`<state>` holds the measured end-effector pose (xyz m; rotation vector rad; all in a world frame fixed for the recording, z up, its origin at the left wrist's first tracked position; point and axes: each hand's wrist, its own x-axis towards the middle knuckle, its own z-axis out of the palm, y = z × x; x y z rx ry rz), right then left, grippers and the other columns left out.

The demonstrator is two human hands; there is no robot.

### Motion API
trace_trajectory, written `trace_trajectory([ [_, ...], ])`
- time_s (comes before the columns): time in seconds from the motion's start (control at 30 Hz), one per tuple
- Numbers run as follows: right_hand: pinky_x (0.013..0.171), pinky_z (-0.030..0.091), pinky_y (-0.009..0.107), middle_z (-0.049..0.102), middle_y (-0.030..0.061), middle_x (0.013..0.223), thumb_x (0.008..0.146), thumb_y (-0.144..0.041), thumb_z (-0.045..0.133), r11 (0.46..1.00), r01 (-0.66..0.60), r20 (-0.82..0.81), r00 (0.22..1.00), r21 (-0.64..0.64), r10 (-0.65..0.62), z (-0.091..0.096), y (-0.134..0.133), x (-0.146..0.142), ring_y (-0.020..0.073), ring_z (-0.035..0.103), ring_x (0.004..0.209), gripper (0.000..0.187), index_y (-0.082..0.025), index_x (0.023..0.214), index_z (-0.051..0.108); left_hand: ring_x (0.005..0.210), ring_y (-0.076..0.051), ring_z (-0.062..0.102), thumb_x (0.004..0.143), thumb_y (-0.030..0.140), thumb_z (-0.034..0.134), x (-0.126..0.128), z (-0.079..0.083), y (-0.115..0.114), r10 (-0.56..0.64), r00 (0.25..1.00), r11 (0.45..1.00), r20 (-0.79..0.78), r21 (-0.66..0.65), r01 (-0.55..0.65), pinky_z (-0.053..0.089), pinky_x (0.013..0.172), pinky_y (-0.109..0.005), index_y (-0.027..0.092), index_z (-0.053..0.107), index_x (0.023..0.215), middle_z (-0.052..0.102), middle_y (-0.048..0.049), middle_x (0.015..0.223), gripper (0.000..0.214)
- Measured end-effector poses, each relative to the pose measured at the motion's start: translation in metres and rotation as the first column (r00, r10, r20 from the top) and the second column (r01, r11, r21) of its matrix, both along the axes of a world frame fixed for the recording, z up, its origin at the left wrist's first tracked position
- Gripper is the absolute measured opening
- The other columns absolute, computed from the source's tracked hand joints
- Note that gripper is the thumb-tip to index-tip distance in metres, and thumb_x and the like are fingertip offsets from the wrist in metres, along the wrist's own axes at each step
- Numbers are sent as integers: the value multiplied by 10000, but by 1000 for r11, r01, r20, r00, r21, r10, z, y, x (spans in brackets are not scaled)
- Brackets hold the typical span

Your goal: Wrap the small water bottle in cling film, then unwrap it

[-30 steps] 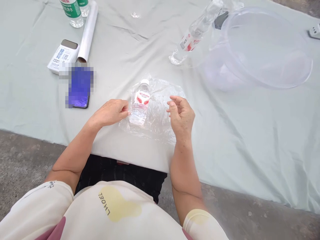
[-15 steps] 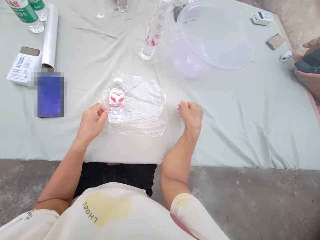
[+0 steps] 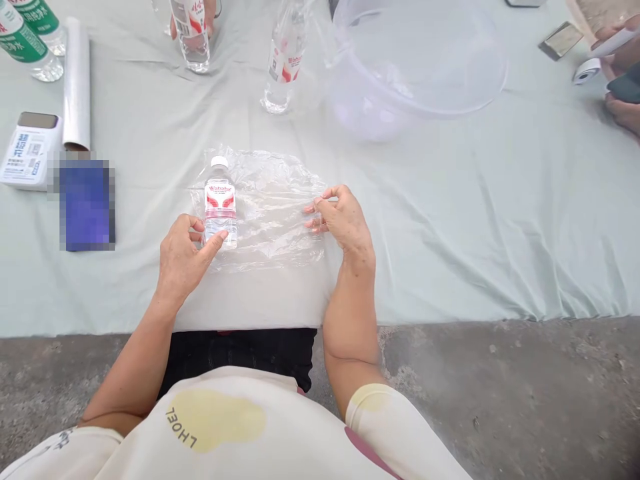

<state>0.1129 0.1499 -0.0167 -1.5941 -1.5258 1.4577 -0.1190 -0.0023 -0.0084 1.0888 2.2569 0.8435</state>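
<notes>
A small water bottle point(image 3: 220, 200) with a white cap and a red-and-white label lies on a sheet of clear plastic film point(image 3: 273, 220). My left hand point(image 3: 187, 257) is at the bottle's lower left, fingers and thumb apart; the thumb reaches over the bottle's base and the fingertips are by its left side. At the film's right edge, my right hand point(image 3: 345, 223) pinches the film between thumb and index finger, its other fingers spread over the sheet.
Behind stand a film-wrapped bottle point(image 3: 283, 73) and a clear plastic basin point(image 3: 370, 120). Another person's hand grips a bottle point(image 3: 194, 40). At left are a film roll point(image 3: 77, 87), a white box point(image 3: 31, 153), a blurred blue object point(image 3: 86, 207) and green-labelled bottles point(image 3: 30, 50). More hands point(image 3: 625, 113) show at right.
My right hand has moved left onto the film's edge and taken hold of it. My left hand has opened, its thumb reaching over the bottle. Another person's hand appears on a bottle behind.
</notes>
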Motion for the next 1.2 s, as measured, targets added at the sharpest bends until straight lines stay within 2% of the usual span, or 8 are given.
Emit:
trace_trajectory([
  [0.1, 567, 468, 278, 664, -37, 751, 756, -278, 642, 998, -68, 80, 994, 1, 68, 4, 0, 4, 138, 600, 578, 331, -256, 1050, 491, 880, -190, 621, 804, 552, 654, 4, 2, 0, -3, 1000, 1000, -30, 18, 4, 470, 654, -293, 241, 463, 923, 630, -29, 1161, 384],
  [0.23, 563, 429, 269, 612, -46, 648, 721, -234, 645, 998, -65, 168, 984, 15, 62, 2, 6, 20, 101, 506, 514, 199, -223, 914, 597, 847, -179, 611, 820, 533, 648, 7, 3, -1, -9, 1000, 1000, -29, 23, 9, 462, 641, -286, 244, 451, 923, 631, -21, 1149, 365],
  [0.37, 597, 461, 288, 635, -10, 702, 715, -183, 606, 980, 159, 278, 942, 121, -188, -3, 13, 40, 108, 538, 541, 79, -198, 793, 611, 788, -160, 602, 831, 526, 637, 7, -2, -1, -25, 998, 998, -52, 51, 27, 451, 628, -279, 238, 450, 929, 634, -15, 1083, 356],
  [0.5, 639, 505, 313, 662, 0, 825, 794, -248, 563, 883, 293, 203, 901, 368, -384, -2, 14, 33, 119, 586, 589, 72, -214, 841, 605, 734, -153, 606, 865, 534, 595, 11, -11, -3, -35, 990, 996, -137, 75, 45, 430, 611, -287, 220, 467, 977, 639, -28, 1054, 357],
  [0.67, 672, 533, 303, 697, 12, 967, 890, -341, 550, 857, -124, 82, 992, 500, 95, 12, -16, -23, 137, 648, 726, 163, -236, 947, 662, 873, -197, 652, 876, 462, 611, 21, -16, -10, -41, 967, 989, -250, 130, 76, 440, 591, -285, 193, 501, 1114, 647, -77, 1165, 376],
  [0.83, 749, 544, 322, 701, 44, 1074, 971, -285, 451, 573, -537, 235, 823, 619, 517, 28, -37, -82, 200, 648, 1002, 238, -269, 1006, 687, 1155, -247, 612, 900, 359, 597, 31, -25, -19, -48, 940, 970, -336, 210, 124, 525, 717, -297, 192, 520, 1238, 607, -109, 1351, 385],
  [1.07, 822, 510, 394, 570, 64, 1359, 897, -65, 380, 338, -717, 605, 696, 609, 387, 25, 23, -149, 259, 561, 1127, 474, -281, 1234, 635, 1171, -276, 595, 925, 255, 562, 41, -33, -18, -43, 880, 957, -473, 234, 172, 562, 816, -352, 185, 633, 1192, 610, -112, 1382, 285],
  [1.2, 758, 470, 392, 644, 107, 1117, 866, -85, 451, 352, -797, 711, 600, 492, 366, 17, 50, -169, 262, 579, 923, 333, -229, 1022, 708, 1100, -269, 611, 925, 248, 573, 44, -33, -16, -50, 862, 953, -505, 235, 193, 567, 781, -347, 192, 668, 1145, 637, -87, 1357, 246],
])
